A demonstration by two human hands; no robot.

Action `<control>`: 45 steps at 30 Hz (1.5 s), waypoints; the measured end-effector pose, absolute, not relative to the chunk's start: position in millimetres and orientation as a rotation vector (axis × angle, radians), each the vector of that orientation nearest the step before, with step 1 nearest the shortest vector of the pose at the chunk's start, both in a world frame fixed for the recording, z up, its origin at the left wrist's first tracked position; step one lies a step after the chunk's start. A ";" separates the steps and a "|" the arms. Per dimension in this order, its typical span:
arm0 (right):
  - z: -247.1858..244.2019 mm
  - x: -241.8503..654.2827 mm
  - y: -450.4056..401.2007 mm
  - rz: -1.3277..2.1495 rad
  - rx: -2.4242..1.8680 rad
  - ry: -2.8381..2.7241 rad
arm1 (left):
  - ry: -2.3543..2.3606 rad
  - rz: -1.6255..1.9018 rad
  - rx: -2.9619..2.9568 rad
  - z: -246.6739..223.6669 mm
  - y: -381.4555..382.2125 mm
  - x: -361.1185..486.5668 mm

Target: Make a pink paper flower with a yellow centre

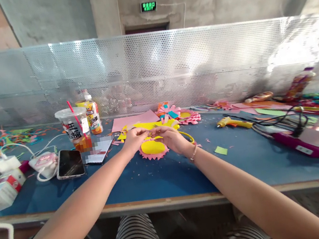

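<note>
My left hand (135,140) and my right hand (172,137) meet over the middle of the table, fingertips close together. Both have their fingers pinched; whatever is between them is too small or hidden to make out. Just below the fingertips lies a pink paper piece with a jagged edge (154,155), and a yellow paper oval (152,146) rests on it. Yellow paper (164,123) spreads behind the hands. The yellow handle of a tool (188,135), perhaps scissors, shows beside my right hand.
Left of the hands are a drink cup (72,128), a bottle (93,116) and phones (69,164). Pink paper flowers (189,117) lie behind. A yellow glue gun (233,122) and a purple power strip (304,146) with cables lie right. A perforated metal screen (227,51) bounds the back.
</note>
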State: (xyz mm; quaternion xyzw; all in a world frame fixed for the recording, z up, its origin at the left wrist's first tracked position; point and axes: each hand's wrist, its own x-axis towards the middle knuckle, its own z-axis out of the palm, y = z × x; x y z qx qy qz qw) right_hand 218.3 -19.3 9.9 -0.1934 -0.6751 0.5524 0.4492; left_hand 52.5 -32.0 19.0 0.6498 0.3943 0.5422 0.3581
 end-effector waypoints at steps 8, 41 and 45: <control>14.5 222.9 -20.7 0.978 -0.554 -1.933 | 0.887 1.381 1.343 15.0 -28.3 52.3; 18.9 229.9 -23.4 0.876 -0.536 -2.068 | 0.826 1.121 1.318 13.4 -25.6 44.3; 16.7 227.2 -21.1 0.866 -0.586 -1.991 | 0.859 1.164 1.326 13.3 -25.4 43.0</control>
